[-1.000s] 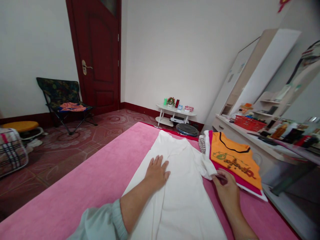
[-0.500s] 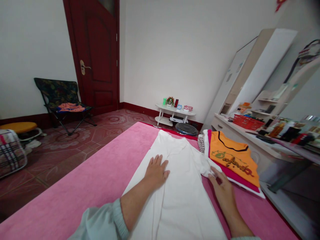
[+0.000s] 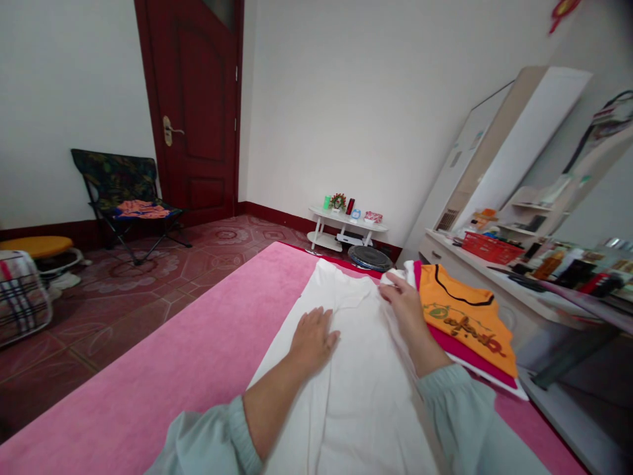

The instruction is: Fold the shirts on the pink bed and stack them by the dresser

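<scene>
Left hand (image 3: 312, 340) flat on white shirt (image 3: 368, 396), fingers extended, gripping nothing. Right hand (image 3: 405, 303) pinches shirt fabric near pink surface's (image 3: 198, 349) far edge.

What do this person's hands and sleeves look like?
Both the left sleeve and right sleeve are plain, pale grey-green fabric with gathered cuffs. The left hand and right hand wear no gloves, and I can see no watch or bracelet.
</scene>
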`<state>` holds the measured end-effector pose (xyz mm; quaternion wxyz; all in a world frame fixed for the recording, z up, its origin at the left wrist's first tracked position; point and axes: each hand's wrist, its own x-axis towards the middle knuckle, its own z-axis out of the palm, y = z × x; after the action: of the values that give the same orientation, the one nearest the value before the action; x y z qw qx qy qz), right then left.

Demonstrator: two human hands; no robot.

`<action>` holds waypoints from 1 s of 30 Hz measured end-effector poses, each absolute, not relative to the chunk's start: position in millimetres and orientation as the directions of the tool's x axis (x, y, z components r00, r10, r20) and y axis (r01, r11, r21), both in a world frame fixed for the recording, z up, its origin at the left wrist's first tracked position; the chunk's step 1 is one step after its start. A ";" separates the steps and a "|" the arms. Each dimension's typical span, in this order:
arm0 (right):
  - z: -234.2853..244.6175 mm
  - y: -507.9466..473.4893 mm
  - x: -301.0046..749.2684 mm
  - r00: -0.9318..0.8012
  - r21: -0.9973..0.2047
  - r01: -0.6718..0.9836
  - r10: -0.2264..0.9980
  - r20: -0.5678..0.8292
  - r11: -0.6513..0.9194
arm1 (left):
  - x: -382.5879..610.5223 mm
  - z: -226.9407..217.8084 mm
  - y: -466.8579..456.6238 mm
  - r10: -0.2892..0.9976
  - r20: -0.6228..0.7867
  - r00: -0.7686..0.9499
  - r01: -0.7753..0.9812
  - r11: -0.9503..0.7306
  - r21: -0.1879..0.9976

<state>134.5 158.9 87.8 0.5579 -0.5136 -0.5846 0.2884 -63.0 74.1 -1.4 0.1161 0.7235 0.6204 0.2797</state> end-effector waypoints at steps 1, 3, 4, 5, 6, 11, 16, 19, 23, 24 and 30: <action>80.6 157.8 118.1 0.050 -0.920 0.240 0.943 0.330 0.310 | -64.1 -1.0 75.7 0.960 0.279 0.035 0.811 -0.191 0.553; 54.5 151.2 91.9 -0.128 -0.903 0.294 0.949 0.287 0.313 | -66.3 -0.8 78.7 0.950 0.312 -0.028 0.772 -0.178 0.610; 38.6 146.7 83.0 -0.192 -0.857 0.381 0.937 0.292 0.346 | -67.1 -0.9 79.8 0.945 0.326 -0.036 0.763 -0.185 0.620; 23.0 142.1 77.0 -0.248 -0.776 0.468 0.905 0.344 0.423 | -67.6 -1.2 80.5 0.940 0.339 -0.030 0.762 -0.198 0.617; 9.4 138.1 73.9 -0.301 -0.686 0.545 0.876 0.377 0.482 | -67.8 -1.5 80.7 0.937 0.348 -0.010 0.768 -0.215 0.603; -15.8 133.9 80.2 -0.396 -0.524 0.639 0.825 0.404 0.563 | -65.4 -1.8 78.5 0.934 0.352 0.062 0.813 -0.252 0.524; -16.5 141.0 86.0 -0.384 -0.599 0.561 0.821 0.422 0.571 | -65.1 -3.8 79.3 0.949 0.310 0.058 0.843 -0.213 0.494; -18.9 141.3 85.8 -0.382 -0.599 0.554 0.816 0.433 0.578 | -65.8 -4.6 80.1 0.949 0.308 0.065 0.851 -0.214 0.480; -19.5 140.7 85.9 -0.377 -0.618 0.535 0.818 0.436 0.576 | -65.8 -4.2 80.4 0.954 0.293 0.062 0.860 -0.200 0.469; -19.3 140.7 85.9 -0.375 -0.624 0.531 0.819 0.434 0.574 | -65.8 -4.1 80.4 0.956 0.287 0.063 0.861 -0.197 0.469; -17.7 141.0 84.8 -0.381 -0.605 0.562 0.826 0.415 0.564 | -66.4 -3.8 79.7 0.952 0.298 0.072 0.856 -0.213 0.471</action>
<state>84.8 141.0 -17.7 0.3548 -0.4283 -0.8100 0.1860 -66.4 79.7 -3.8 0.0859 0.7272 0.6215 0.2785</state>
